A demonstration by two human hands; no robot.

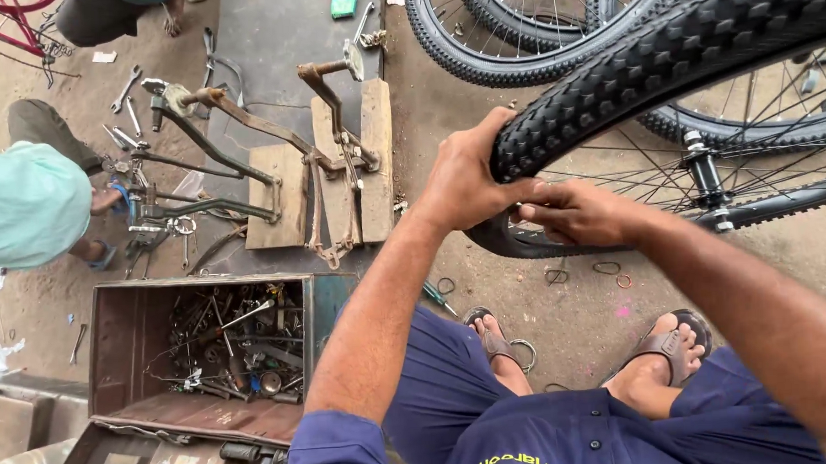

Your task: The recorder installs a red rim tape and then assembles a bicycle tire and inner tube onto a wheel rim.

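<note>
We are gripping the knobby bicycle tyre (663,59) with both hands at its lower edge, above the dirt ground. Our left hand (461,180) is wrapping fully closed over the tread, while our right hand (577,212) is pinching the tyre's edge just beside it, fingers curled shut. An open metal toolbox (128,338) is sitting at lower left, wooden blocks with rusty tools (324,166) lying beyond it

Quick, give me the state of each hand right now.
Left hand: grip closed over the knobby black bicycle tyre.
Right hand: fingers pinched on the same tyre's lower edge, beside the left.
</note>
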